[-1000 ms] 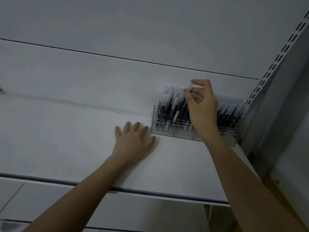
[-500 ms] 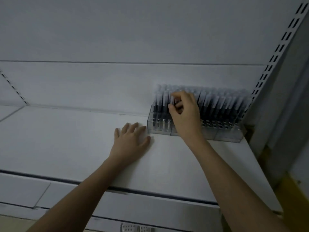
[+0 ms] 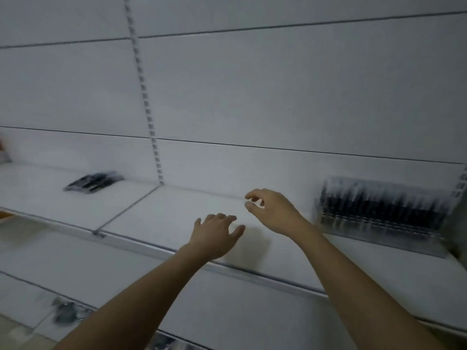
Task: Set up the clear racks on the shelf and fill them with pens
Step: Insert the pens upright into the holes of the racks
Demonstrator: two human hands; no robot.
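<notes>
Progress: one clear rack (image 3: 379,215) stands full of pens at the shelf's (image 3: 151,215) right end | pack of pens (image 3: 94,181) lies far left, likely unloaded | left hand (image 3: 216,236) flat, fingers spread | right hand (image 3: 273,210) empty, fingers loosely curled.

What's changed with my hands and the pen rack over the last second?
The right hand has left the pens in the clear rack and pulled away to the left, now hovering empty with fingers loosely curled. The view has also swung left. The left hand stays flat on the shelf; the rack remains full at the right end.
</notes>
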